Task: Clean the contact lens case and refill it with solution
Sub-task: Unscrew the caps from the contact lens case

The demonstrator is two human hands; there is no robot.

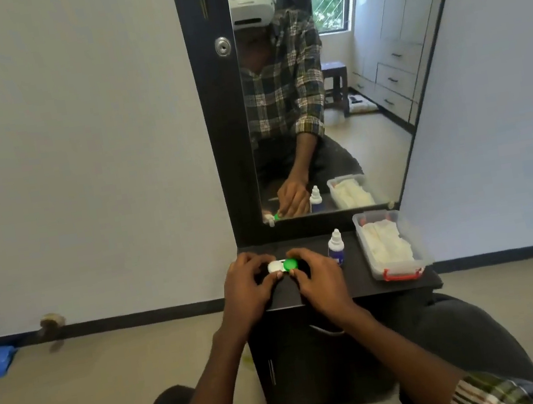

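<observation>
While the contact lens case sits on the dark surface, left hand grips its white-capped end and right hand grips its green-capped end; solution bottle stands just right.

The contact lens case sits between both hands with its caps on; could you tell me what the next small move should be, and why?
Probably unscrew one cap. The contact lens case lies on the dark cabinet top with both white and green caps still on, the left hand and right hand gripping its ends. The solution bottle stands untouched beside it, so opening seems to come first.
</observation>
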